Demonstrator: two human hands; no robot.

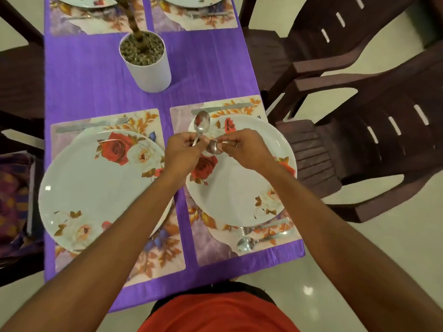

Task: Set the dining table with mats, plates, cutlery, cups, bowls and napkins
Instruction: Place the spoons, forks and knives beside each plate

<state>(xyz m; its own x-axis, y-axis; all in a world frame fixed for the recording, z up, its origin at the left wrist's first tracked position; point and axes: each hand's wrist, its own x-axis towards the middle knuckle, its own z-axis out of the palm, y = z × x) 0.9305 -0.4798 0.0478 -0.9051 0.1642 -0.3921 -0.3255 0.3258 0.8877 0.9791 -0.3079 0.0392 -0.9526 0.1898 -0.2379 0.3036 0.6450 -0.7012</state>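
Above the right floral plate (239, 188), my left hand (183, 152) grips the handle of a steel spoon (201, 123) whose bowl points away from me. My right hand (244, 149) pinches the handle of a second spoon (213, 147), its bowl turned toward my left hand. The two hands are close together. The left floral plate (96, 188) lies on its own floral mat (165, 257). A knife (91, 125) lies beyond the left plate, another knife (223, 108) beyond the right plate. A fork (263, 226) and a spoon (247, 244) lie on the right mat (211, 250) near me.
A white pot (148, 65) with pebbles and a plant stem stands mid-table on the purple cloth (96, 75). Two further set mats with plates lie at the far end. Dark brown plastic chairs (359, 130) stand on the right, and a patterned cloth (14, 200) on the left.
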